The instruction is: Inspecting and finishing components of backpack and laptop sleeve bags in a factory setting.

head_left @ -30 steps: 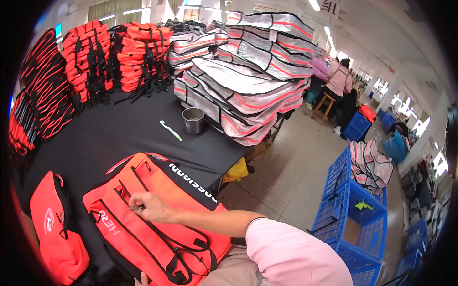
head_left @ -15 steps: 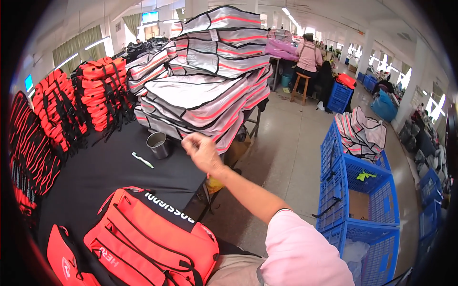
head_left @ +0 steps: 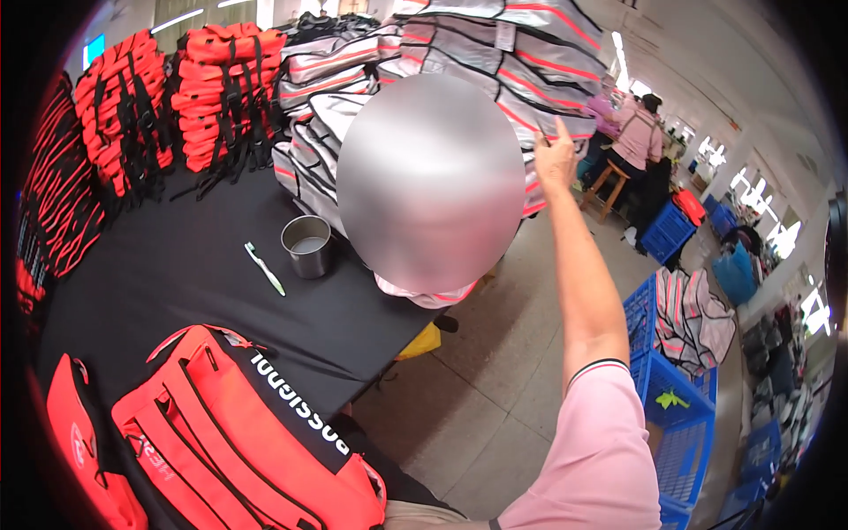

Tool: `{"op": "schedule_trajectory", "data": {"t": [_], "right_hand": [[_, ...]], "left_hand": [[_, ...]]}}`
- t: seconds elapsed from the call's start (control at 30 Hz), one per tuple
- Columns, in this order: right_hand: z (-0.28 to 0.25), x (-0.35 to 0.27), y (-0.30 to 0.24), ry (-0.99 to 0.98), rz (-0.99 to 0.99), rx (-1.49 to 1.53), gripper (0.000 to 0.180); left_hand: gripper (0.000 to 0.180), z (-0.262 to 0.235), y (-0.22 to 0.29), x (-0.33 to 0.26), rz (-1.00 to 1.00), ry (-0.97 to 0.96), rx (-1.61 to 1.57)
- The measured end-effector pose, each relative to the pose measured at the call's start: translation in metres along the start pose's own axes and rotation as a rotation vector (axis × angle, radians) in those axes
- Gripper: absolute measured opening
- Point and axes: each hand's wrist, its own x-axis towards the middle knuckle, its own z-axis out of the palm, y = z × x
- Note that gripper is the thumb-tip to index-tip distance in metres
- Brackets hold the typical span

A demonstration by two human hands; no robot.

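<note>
Reaching up and far-right, the right hand [head_left: 555,157] touches the edge of the tall stack of grey vests [head_left: 530,62], fingers laid flat against a layer w/ red and reflective trim. Grip state: fingers appear extended on the fabric, not clenched; whether a vest edge is pinched cannot be told. Left hand: not in view.

Stack location: far end of the black table [head_left: 177,265], centre-right, leaning past the table edge. A blurred round patch covers its middle.

Progress, as judged: no vest pulled free yet; contact w/ the stack only. Lifting one off and bringing it near remains.

Near side, left: an orange life jacket [head_left: 221,433] lies flat on the table w/ black straps, a second orange piece [head_left: 79,442] just beside it at the left edge. Mid-table: metal cup [head_left: 306,246] and a white-green toothbrush-like tool [head_left: 264,268], close together, not touching.

Far left: piled orange life jackets [head_left: 221,88] w/ black webbing.

Right, on the floor: blue crates [head_left: 680,389], one holding more grey vests. Far right: a person in pink at a stool [head_left: 605,181].
</note>
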Motion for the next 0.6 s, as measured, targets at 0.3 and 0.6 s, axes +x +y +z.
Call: {"op": "schedule_trajectory", "data": {"t": [0.3,0.6], "right_hand": [[0.025,0.035,0.01,-0.02,0.018,-0.281,0.086],[0.032,0.072,0.036,0.047,-0.016,-0.266,0.072]], "left_hand": [[0.048,0.059,0.038,-0.058,-0.021,0.046,-0.043],[0.054,0.067,0.042,-0.057,-0.254,-0.091,-0.327]]}}
